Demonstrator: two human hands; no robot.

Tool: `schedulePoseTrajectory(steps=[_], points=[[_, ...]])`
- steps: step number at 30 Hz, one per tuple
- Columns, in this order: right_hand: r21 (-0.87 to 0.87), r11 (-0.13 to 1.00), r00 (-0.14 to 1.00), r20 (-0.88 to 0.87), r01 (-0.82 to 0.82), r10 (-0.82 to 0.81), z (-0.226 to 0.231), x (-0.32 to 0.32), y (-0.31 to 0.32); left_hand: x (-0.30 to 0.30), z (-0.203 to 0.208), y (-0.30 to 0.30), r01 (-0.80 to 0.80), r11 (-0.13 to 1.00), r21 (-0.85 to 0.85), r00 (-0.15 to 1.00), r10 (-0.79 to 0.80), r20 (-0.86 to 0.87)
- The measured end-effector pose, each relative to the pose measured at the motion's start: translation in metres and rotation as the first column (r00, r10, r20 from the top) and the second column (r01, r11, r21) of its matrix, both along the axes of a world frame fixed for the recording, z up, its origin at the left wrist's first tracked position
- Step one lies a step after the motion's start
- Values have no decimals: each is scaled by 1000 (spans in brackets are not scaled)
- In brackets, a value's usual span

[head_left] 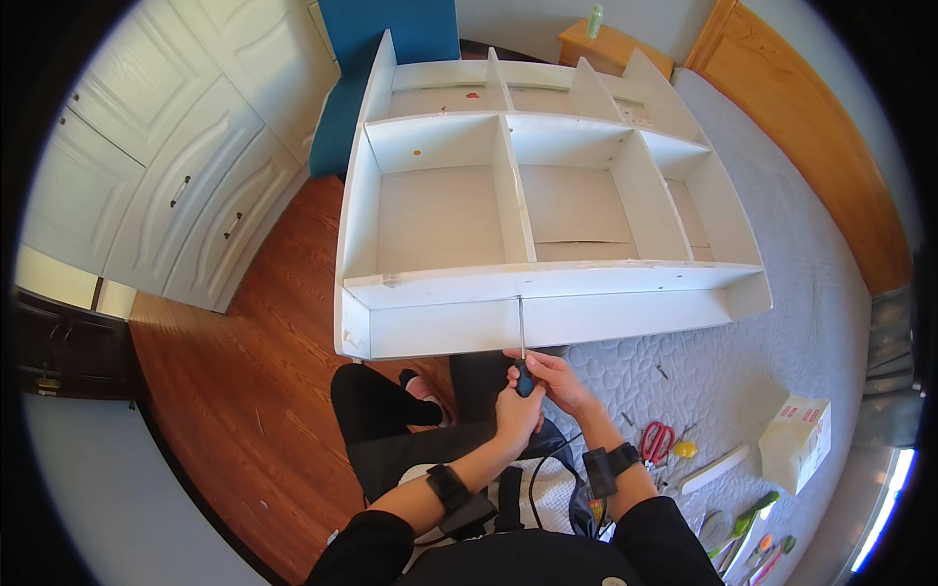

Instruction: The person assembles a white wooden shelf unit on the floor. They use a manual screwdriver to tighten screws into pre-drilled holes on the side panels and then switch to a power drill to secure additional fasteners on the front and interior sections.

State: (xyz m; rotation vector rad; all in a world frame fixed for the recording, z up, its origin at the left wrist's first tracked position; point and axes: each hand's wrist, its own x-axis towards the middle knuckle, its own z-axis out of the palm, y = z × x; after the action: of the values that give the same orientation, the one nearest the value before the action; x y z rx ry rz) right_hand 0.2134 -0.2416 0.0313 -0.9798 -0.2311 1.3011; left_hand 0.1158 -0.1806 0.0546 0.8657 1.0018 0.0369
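A screwdriver [525,380] with a dark blue handle and a long thin metal shaft points away from me. Its tip meets the front board of a white shelf unit [430,289], near the middle of that board. My left hand [517,418] is closed around the back of the handle. Close beside it, my right hand [557,380] grips the front of the handle, its fingertips near the shaft. The shelf unit lies on its back with its compartments facing up, and its near edge is just above my knees. The exact screw or hole at the tip is too small to make out.
The unit rests partly on a bed with a pale quilted cover [811,322]. To my right lie red-handled scissors [657,441], a yellow object [685,449], a white strip [714,470], a white box [796,442] and several small tools. White cabinets [147,146] stand left, beyond the wooden floor [244,391].
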Motion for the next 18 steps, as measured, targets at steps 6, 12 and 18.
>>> schedulePoseTrajectory(steps=[6,12,18], points=[[-333,942,932,324,-48,162,16,20,-10,26,-12,-12,-53,931,-361,998,58,3],[-299,954,971,223,-12,82,13,12,-10,22,-5,-9,-46,954,-296,999,41,-22],[-2,1000,990,-139,18,-18,0,-2,4,6,12,13,29,998,-48,993,-34,-109]])
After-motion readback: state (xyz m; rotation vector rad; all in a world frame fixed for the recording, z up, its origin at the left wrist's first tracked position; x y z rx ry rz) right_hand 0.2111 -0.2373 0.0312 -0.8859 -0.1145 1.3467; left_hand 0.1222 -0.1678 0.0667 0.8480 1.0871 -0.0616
